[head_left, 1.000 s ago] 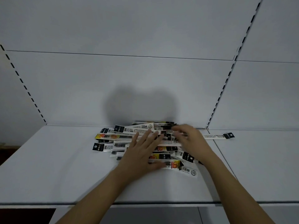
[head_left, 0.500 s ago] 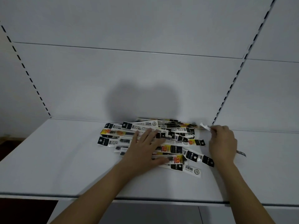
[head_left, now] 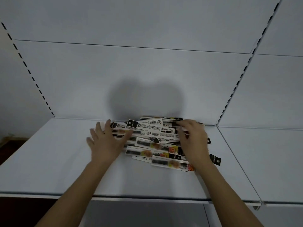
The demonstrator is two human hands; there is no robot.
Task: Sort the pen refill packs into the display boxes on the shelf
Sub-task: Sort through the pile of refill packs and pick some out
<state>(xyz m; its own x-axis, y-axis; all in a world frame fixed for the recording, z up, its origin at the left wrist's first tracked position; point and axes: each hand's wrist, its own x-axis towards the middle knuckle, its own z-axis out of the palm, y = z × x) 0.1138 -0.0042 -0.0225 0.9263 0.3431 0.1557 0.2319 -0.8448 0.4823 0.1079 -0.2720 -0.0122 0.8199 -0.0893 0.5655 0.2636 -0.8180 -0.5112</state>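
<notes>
A loose heap of pen refill packs (head_left: 152,136), long thin strips with black, white and yellow-orange labels, lies on the white shelf (head_left: 49,161) against the back panel. My left hand (head_left: 105,141) lies at the heap's left end with its fingers spread and straight, its thumb touching the packs. My right hand (head_left: 191,140) rests over the heap's right end, fingers bent loosely down onto the top packs. Its blur hides whether any pack is pinched. Black header tabs (head_left: 215,159) stick out to the right of my right wrist. No display boxes are in view.
The white back panel (head_left: 147,71) rises straight behind the heap, with slotted uprights (head_left: 229,99) at both sides. A seam (head_left: 236,161) splits this shelf from the neighbouring board on the right. The shelf's front edge (head_left: 147,198) runs under my forearms.
My right hand came back from the right side of the shelf onto the heap's right end. My left hand slid from the heap's middle to its left end and spread its fingers.
</notes>
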